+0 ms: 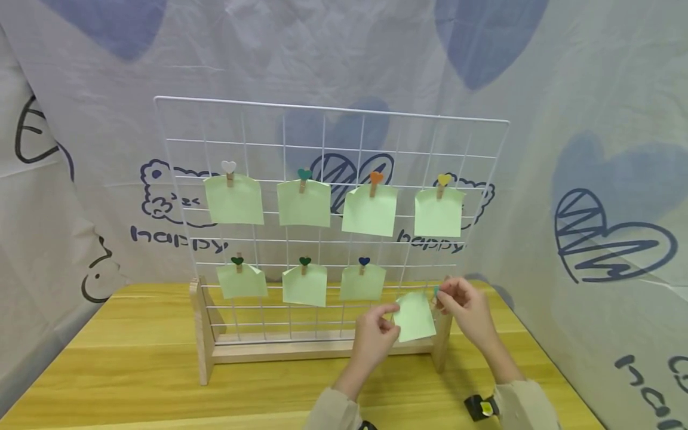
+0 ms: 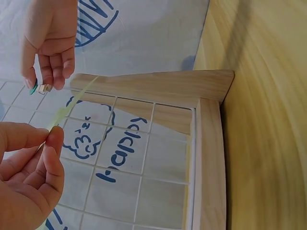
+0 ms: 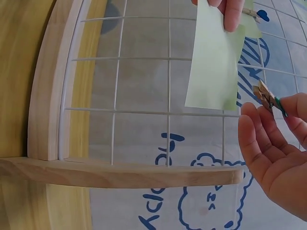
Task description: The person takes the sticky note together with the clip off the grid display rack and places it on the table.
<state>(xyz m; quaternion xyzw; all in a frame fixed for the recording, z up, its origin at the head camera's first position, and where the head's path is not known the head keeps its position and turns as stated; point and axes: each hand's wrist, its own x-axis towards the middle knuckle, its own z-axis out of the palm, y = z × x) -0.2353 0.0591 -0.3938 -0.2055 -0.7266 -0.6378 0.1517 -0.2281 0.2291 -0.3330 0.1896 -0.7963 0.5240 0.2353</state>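
Observation:
A pale green sticky note [image 1: 415,318] is pinched at its left edge between the thumb and fingers of my left hand [image 1: 374,334], in front of the wire grid's lower right. Just right of the note, my right hand [image 1: 469,309] pinches a small wooden clothespin [image 3: 264,94] with a teal heart on it. In the right wrist view the clothespin is apart from the note. The white wire grid [image 1: 322,241] stands upright behind both hands. In the left wrist view the note shows nearly edge-on.
Several green notes hang on the grid in two rows under heart clothespins, such as the note with a yellow heart [image 1: 438,214] and the one with a blue heart [image 1: 362,282]. A wooden base [image 1: 279,353] holds the grid on the yellow wood-grain table [image 1: 134,352]. Printed cloth [image 1: 602,89] hangs behind.

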